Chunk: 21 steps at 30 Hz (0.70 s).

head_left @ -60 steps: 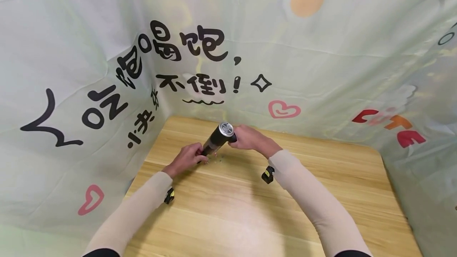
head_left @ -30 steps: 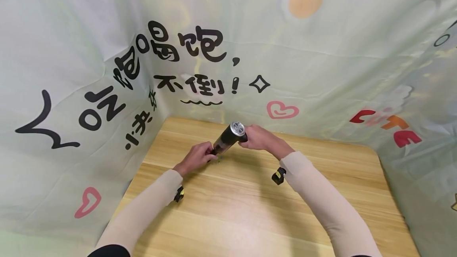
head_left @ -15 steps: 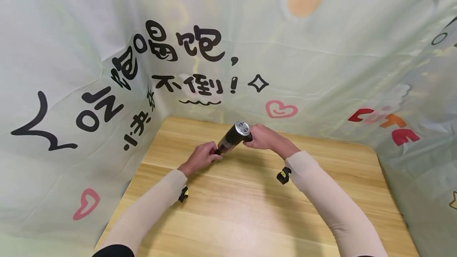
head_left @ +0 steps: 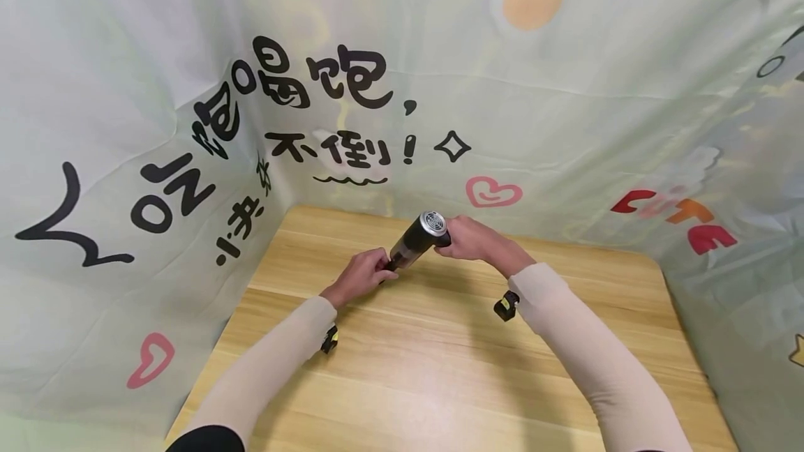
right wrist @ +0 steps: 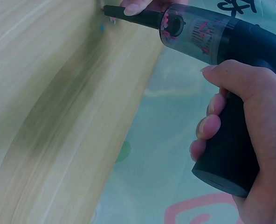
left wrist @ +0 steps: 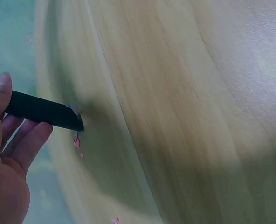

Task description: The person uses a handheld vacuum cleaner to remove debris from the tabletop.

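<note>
A black handheld vacuum cleaner with a silver vented end slants down to the table in the head view. My right hand grips its handle, fingers wrapped round. My left hand holds the narrow nozzle between thumb and fingers. The nozzle's slanted tip is close over the wood, right at some small pink and blue scraps. Inside the clear dust cup, pink and white scraps show in the right wrist view.
The wooden table has another pink scrap lying near its edge in the left wrist view. A printed cloth with black lettering and hearts hangs round the back and sides, close to the table's edges.
Both hands and the vacuum cleaner have shifted right along the table's far part. Coloured scraps seen by the nozzle in the earlier head frames no longer show in the head view.
</note>
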Tool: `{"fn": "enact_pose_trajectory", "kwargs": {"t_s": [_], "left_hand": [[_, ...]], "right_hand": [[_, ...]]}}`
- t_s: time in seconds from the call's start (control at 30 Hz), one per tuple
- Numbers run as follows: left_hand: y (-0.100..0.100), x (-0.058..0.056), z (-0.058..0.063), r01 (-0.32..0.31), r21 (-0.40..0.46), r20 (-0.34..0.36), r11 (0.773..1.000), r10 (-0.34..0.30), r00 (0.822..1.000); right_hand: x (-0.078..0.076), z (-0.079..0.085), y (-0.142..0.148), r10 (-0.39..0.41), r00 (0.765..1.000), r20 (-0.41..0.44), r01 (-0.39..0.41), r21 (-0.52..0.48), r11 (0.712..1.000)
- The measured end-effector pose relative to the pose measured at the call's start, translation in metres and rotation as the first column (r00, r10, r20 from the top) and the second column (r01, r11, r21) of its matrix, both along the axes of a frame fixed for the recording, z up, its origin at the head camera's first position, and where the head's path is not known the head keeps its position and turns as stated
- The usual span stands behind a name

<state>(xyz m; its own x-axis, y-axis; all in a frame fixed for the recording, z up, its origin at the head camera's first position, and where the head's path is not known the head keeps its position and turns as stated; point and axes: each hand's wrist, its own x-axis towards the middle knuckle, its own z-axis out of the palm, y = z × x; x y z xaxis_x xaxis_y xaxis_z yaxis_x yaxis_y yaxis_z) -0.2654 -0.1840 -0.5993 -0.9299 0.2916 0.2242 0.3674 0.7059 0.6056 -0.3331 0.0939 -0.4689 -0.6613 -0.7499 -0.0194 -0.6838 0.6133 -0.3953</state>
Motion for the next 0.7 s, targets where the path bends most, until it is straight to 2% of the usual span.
{"fn": "enact_pose_trajectory", "kwargs": {"t_s": [0.3, 0.53, 0.7], "left_hand": [[0.013, -0.006, 0.001, 0.0, 0.007, 0.002, 1.0, 0.0, 1.0], [0.018, -0.011, 0.001, -0.009, 0.031, 0.037, 0.999, 0.007, 0.999], [0.018, -0.017, 0.004, 0.013, 0.029, 0.045, 0.999, -0.015, 0.999]], "right_hand": [[-0.002, 0.008, 0.007, 0.008, 0.998, -0.069, -0.005, 0.042, 0.999], [-0.004, 0.009, 0.008, 0.01, 0.996, -0.084, -0.005, 0.059, 0.998], [-0.005, 0.008, 0.008, -0.014, 0.996, -0.085, 0.019, 0.06, 0.998]]}}
